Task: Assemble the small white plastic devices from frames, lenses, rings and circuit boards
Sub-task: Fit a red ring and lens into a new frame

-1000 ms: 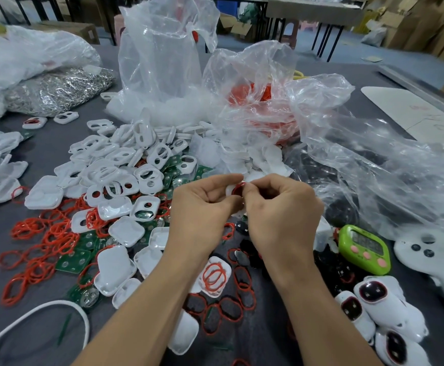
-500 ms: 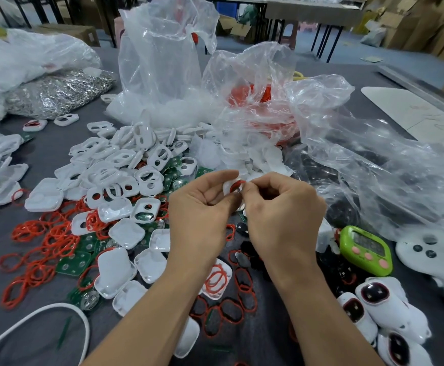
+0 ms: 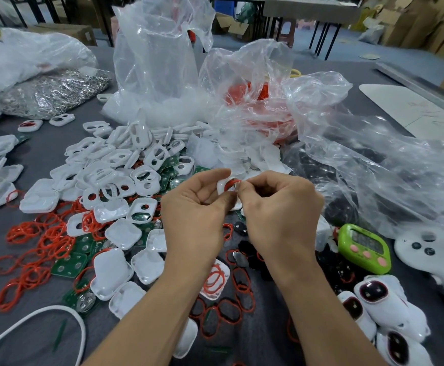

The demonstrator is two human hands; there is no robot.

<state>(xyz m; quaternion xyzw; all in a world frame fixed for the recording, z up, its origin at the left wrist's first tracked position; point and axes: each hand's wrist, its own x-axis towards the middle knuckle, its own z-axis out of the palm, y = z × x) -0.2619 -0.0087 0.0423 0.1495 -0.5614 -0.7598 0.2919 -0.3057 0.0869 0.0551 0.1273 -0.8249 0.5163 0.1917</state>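
In the head view, we are holding one white frame [image 3: 222, 185] in our left grip [image 3: 194, 215], fingers curled round it, while our right grip [image 3: 279, 217] is pinching a red ring [image 3: 232, 182] at its opening. We judge the ring is being seated. Below and right of the grips, a few finished devices [image 3: 389, 310] are lying on the desk [image 3: 44, 151]. Left of the grips, loose frames [image 3: 110, 165], loose rings [image 3: 41, 241] and circuit boards [image 3: 70, 262] are lying in heaps, so most of the work is remaining.
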